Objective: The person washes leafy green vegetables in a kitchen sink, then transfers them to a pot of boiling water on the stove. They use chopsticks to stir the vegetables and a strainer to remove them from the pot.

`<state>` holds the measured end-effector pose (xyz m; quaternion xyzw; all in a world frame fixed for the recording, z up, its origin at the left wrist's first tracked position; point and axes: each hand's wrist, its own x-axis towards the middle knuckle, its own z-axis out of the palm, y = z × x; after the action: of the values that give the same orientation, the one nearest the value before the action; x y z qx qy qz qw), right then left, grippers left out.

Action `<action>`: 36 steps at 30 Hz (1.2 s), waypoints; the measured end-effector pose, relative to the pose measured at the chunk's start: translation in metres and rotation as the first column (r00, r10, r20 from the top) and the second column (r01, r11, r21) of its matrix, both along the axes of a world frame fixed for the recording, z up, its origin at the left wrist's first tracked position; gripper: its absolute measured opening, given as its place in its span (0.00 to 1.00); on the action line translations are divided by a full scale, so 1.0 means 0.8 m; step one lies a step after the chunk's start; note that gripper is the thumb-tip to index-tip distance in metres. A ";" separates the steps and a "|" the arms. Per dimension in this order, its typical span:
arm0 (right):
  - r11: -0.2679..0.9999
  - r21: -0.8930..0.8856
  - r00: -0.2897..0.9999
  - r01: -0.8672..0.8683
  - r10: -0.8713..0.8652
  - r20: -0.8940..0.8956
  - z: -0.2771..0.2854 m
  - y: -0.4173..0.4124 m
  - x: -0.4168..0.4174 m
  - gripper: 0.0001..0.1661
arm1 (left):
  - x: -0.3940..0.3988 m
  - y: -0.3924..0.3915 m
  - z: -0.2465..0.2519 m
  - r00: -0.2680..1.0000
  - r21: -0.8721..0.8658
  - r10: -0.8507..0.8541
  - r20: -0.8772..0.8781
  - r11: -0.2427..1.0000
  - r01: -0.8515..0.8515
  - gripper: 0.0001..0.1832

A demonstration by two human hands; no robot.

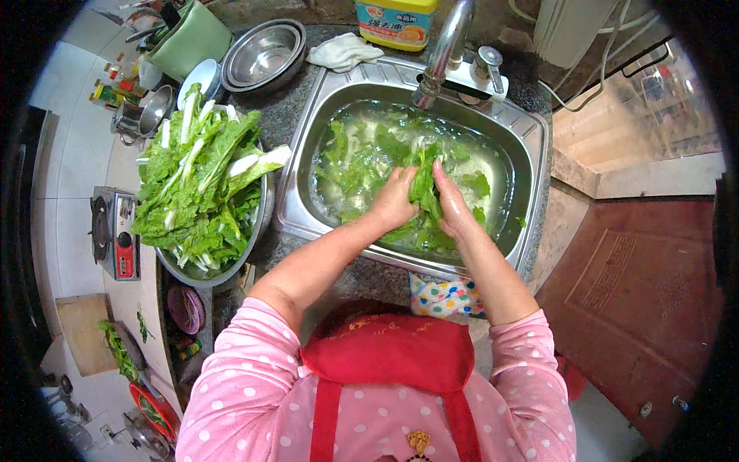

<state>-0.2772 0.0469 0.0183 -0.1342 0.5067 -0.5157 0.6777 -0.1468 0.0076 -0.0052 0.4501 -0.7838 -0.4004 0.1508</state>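
Observation:
Water fills the stainless steel sink [293,199], and loose green leaves [361,147] float in it. Over the water, my left hand [396,199] grips a bunch of leafy greens [426,182] from its left side. My right hand [452,202] presses against the same bunch from the right, fingers pointing up. The lower part of the bunch hangs down towards the water. Above the basin curves the chrome faucet [444,52]; I cannot tell whether water runs from it.
Left of the sink, a large metal basin [267,213] holds heaped leafy greens [199,173]. Nested steel bowls [264,55], a white cloth [344,52] and a yellow-capped jug [397,24] stand behind. A portable gas stove [115,231] sits further left. A reddish-brown door [641,300] is at right.

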 end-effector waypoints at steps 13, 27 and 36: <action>0.892 -0.207 0.770 -0.403 0.208 -0.603 0.049 0.006 0.013 0.40 | 0.019 -0.042 0.046 0.966 -0.116 0.120 -0.231 0.982 -0.150 0.30; 0.951 0.294 0.206 -0.099 0.308 -0.929 -0.040 0.074 -0.181 0.45 | 0.108 -0.095 0.051 0.748 0.252 -0.175 0.641 0.968 0.011 0.64; 0.813 0.522 0.874 -0.259 0.427 -0.231 -0.083 0.039 -0.074 0.63 | 0.095 -0.108 -0.085 0.987 0.827 0.028 0.159 0.542 -0.149 0.70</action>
<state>-0.3360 0.0782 -0.0483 -0.1407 0.6925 -0.2117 0.6751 -0.0708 -0.0786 -0.0734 0.5311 -0.4828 -0.6874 -0.1114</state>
